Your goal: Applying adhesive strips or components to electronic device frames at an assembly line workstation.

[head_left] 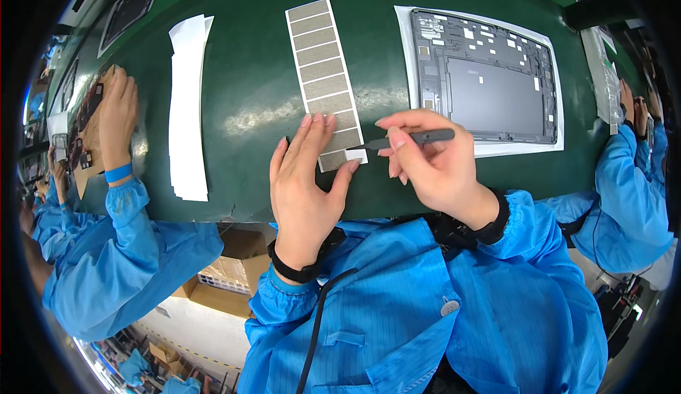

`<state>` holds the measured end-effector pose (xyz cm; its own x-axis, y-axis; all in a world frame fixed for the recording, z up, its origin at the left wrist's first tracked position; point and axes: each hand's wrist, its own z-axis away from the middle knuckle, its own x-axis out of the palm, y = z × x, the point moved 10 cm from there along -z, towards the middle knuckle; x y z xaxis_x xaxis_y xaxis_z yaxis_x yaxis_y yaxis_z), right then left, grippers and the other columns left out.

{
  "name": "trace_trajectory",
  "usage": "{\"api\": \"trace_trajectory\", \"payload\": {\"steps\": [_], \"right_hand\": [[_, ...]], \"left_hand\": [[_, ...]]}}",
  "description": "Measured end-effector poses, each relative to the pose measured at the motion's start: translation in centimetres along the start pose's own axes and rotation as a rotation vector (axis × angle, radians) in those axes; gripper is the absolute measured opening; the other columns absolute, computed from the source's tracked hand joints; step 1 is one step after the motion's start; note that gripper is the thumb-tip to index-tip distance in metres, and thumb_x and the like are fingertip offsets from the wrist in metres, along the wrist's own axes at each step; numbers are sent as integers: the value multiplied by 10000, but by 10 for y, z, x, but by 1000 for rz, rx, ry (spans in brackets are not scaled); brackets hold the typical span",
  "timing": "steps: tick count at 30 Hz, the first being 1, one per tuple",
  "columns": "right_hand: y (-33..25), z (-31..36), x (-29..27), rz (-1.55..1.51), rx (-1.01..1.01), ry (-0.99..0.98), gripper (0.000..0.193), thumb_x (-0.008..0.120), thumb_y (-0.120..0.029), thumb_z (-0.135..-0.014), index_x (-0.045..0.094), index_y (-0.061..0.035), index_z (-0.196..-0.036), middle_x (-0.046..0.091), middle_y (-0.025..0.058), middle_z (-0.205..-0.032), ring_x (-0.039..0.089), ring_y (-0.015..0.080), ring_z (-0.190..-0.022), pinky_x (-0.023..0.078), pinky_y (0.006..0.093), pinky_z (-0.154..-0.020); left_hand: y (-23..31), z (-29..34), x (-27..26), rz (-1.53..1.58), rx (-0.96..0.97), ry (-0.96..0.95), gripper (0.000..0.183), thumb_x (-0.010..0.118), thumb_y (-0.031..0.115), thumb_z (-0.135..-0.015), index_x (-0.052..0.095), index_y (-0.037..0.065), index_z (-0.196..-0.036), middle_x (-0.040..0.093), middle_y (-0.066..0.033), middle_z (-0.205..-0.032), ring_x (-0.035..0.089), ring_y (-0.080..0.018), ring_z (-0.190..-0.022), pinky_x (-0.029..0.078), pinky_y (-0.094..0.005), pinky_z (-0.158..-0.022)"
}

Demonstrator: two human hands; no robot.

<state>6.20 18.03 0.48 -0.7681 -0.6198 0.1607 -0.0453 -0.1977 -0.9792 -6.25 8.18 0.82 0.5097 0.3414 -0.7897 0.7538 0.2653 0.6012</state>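
Note:
A white backing strip [312, 62] with a row of grey rectangular stickers [318, 54] lies lengthwise in front of me. My left hand [303, 181] rests on its near part, fingers stretched out and thumb beside the near corner. In my right hand [443, 163] is a pair of dark tweezers [433, 136], pinched between thumb and fingers. The tweezer tip points left and meets the strip's near right edge. A small bare white patch [357, 156] shows there, next to my left thumb. My left fingers hide part of the lower stickers.
On the right, a dark tablet housing [496, 85] lies on a white sheet [484, 150]. A stack of white paper strips [188, 110] sits to the left on the green table [245, 53]. Co-workers in blue sit on both sides; one's hand [118, 114] is at the left.

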Motion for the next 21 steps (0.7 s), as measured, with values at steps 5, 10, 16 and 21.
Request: {"api": "trace_trajectory", "payload": {"steps": [5, 10, 16, 21], "right_hand": [[9, -2, -3, 29, 36, -2, 169, 595, -54, -948, 629, 50, -1076, 654, 51, -812, 598, 62, -652, 468, 214, -553], [19, -4, 0, 261, 4, -51, 171, 620, -81, -930, 634, 35, -1055, 653, 66, -769, 589, 56, -608, 441, 220, -514], [3, 0, 5, 197, -91, -28, 171, 625, -69, -919, 642, 25, -1061, 664, 81, -794, 602, 66, -624, 482, 237, -530], [-27, 4, -24, 63, -83, 32, 249, 595, -19, -928, 618, -10, -1176, 668, 55, -852, 636, 100, -697, 517, 228, -590]], "left_hand": [[0, -1, -1, -9, 6, 0, 614, 779, 141, -760, 588, 116, -1343, 578, -71, -1382, 493, -244, -1335, 315, -462, -1122], [-1, -1, -2, -10, -8, -1, 605, 779, 137, -760, 597, 117, -1336, 577, -71, -1384, 494, -244, -1335, 316, -460, -1122], [3, 0, -3, 10, -7, 19, 582, 779, 141, -767, 607, 112, -1322, 581, -74, -1379, 500, -244, -1329, 317, -461, -1121], [8, -7, 1, 44, 11, -4, 564, 769, 128, -775, 610, 92, -1315, 583, -105, -1370, 507, -271, -1317, 322, -460, -1120]]}}
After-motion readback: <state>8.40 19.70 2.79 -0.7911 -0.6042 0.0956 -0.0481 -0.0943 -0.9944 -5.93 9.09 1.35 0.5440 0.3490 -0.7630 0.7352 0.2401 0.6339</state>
